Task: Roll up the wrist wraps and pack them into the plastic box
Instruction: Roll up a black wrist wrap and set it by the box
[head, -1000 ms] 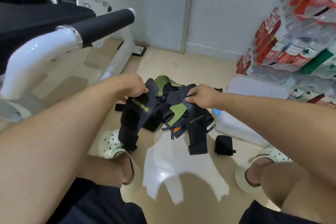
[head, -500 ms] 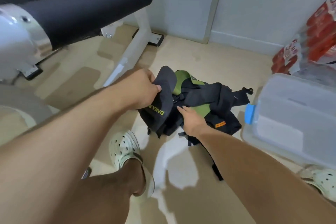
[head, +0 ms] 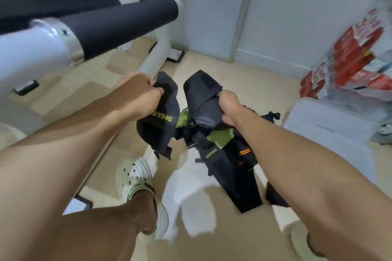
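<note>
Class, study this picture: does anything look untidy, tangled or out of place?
Yes. The wrist wraps lie in a tangled heap on the floor, none rolled. Each hand grips a separate black wrap: left hand, right hand. The plastic box beside them is closed.

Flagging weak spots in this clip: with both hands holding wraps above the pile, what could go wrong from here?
1. The wrap in the right hand trails down into the tangled pile; lifting further may drag other straps along.
2. The wrap in the left hand hangs loose and folded, so it may roll unevenly.
3. The plastic box looks lidded, and each hand's grip is occupied, so packing may stall.
</note>
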`<action>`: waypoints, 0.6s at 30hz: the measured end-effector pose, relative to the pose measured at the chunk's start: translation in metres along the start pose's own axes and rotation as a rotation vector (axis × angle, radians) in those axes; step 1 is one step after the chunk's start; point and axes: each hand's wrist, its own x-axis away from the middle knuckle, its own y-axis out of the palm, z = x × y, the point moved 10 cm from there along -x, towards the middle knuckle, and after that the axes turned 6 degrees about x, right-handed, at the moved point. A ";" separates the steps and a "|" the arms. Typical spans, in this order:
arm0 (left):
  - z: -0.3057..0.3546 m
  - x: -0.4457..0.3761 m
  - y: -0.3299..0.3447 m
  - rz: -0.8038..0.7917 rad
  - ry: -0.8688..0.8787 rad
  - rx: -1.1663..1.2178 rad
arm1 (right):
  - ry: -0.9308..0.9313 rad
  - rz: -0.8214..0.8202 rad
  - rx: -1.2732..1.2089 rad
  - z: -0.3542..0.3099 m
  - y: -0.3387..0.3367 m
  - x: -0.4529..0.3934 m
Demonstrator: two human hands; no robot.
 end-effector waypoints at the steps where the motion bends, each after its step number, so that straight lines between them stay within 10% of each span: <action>1: 0.004 0.002 -0.002 0.009 0.009 0.015 | -0.015 -0.011 -0.014 -0.022 -0.008 0.014; 11: 0.041 0.039 -0.006 0.039 0.061 0.404 | -0.211 -0.126 0.262 -0.134 -0.082 0.176; 18: 0.069 0.059 0.022 -0.088 0.125 0.437 | -1.052 0.177 0.771 -0.157 -0.118 0.286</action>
